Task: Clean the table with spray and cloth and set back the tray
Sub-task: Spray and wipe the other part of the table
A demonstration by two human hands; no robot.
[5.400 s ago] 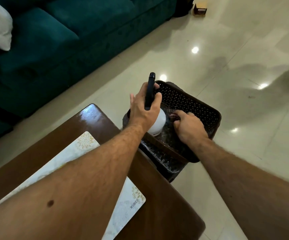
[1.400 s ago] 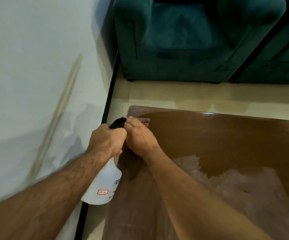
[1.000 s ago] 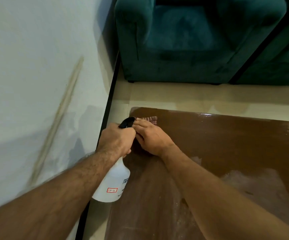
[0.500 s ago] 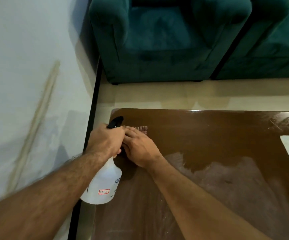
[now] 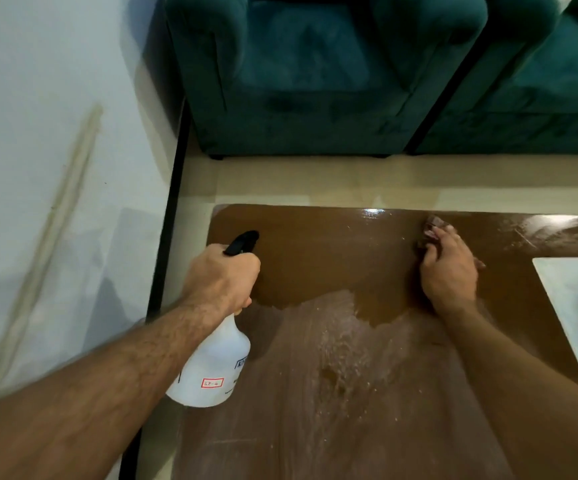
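A glossy brown table (image 5: pixel 315 244) fills the lower middle of the head view, with wet streaks and droplets across its near half. My left hand (image 5: pixel 221 277) grips the neck of a white spray bottle (image 5: pixel 211 368) with a black nozzle, held over the table's left edge. My right hand (image 5: pixel 448 268) presses a small brown cloth (image 5: pixel 431 228) flat on the table near its far edge; most of the cloth is hidden under the palm. No tray is in view.
A white mat (image 5: pixel 571 306) with a pale round object on it lies at the table's right side. A teal sofa (image 5: pixel 315 74) stands beyond the table across a strip of floor. A white wall (image 5: pixel 48 133) with a black skirting runs along the left.
My right hand has slid the cloth from the table's far left corner, beside the bottle, rightward along the far edge. My left hand with the bottle has stayed by the left edge.
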